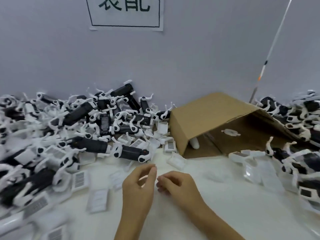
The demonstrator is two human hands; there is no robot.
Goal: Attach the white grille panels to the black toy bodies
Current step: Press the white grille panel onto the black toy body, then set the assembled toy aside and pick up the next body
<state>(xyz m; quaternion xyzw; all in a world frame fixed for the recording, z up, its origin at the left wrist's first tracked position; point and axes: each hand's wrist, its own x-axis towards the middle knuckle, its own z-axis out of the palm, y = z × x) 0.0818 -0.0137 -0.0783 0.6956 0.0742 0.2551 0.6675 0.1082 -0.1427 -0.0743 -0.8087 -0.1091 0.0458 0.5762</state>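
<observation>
White panels (pixel 80 179) and bodies (pixel 130 152) lie ungrasped at frame centre-left; our left hand (pixel 138 186) and right hand (pixel 176 185) hover loosely curled, empty, so we judge picking a pair comes next.

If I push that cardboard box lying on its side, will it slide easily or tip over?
The cardboard box probably slides easily: its open mouth shows only a couple of small white parts inside, so it looks light. Tipping seems unlikely, since it already lies on a broad side. Its thin walls may flex, and it would likely shove the loose white grille panels beside it.
</observation>
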